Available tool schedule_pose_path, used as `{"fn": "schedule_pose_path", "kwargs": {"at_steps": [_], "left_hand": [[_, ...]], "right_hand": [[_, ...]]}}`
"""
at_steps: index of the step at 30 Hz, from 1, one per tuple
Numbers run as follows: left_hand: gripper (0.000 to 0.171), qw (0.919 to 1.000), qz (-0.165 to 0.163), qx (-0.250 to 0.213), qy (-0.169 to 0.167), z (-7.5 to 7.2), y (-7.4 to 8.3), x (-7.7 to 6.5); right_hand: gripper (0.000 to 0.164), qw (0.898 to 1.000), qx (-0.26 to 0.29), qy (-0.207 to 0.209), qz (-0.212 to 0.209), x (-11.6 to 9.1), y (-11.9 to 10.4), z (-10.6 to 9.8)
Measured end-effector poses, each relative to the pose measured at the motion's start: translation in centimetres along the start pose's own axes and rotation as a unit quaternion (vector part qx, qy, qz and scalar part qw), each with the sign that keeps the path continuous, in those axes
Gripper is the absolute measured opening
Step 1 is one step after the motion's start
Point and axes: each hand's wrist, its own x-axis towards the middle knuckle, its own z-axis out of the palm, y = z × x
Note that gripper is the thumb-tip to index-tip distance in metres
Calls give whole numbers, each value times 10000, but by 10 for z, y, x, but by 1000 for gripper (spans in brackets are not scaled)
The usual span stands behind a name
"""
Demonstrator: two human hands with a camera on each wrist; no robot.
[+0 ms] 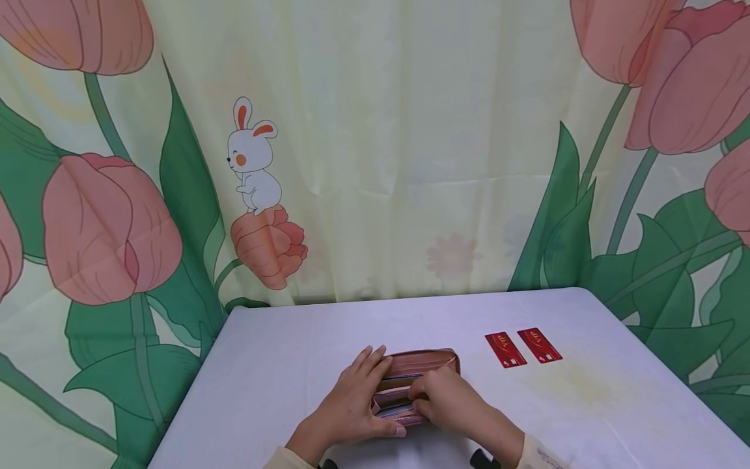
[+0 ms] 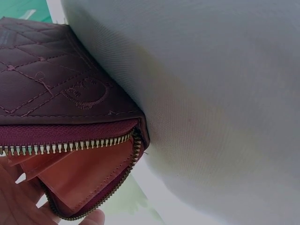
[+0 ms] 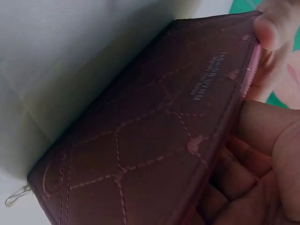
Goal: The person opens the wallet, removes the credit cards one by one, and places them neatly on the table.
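Note:
A quilted zip wallet [image 1: 423, 358] stands on the table with its opening upward, its brownish-pink compartments spread apart. My left hand [image 1: 351, 400] grips its left end, thumb on the near cover and fingers across to the far side. My right hand [image 1: 448, 398] reaches into the right half with bent fingers, whose tips are hidden among the compartments; I cannot tell whether they pinch something. The left wrist view shows the brass zip teeth [image 2: 70, 146] parted at one end. In the right wrist view, the dark stitched cover [image 3: 140, 122] faces the camera, with my right hand [image 3: 262, 164] at its open edge.
Two red cards marked VIP, one on the left [image 1: 506, 350] and one on the right [image 1: 540, 345], lie side by side to the right of the wallet. The white-covered table [image 1: 281, 352] ends at a curtain [image 1: 398, 163] printed with tulips and a rabbit.

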Motion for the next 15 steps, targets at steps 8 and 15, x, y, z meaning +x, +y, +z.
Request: {"fn": "schedule_pose_path", "kwargs": {"at_steps": [8, 15], "left_hand": [[114, 9999, 99, -7, 69, 1, 0, 0], [115, 9997, 206, 34, 132, 1, -2, 0]], "right_hand": [[6, 9981, -504, -352, -74, 8, 1, 10], [7, 9897, -1366, -117, -412, 11, 2, 18]]}}
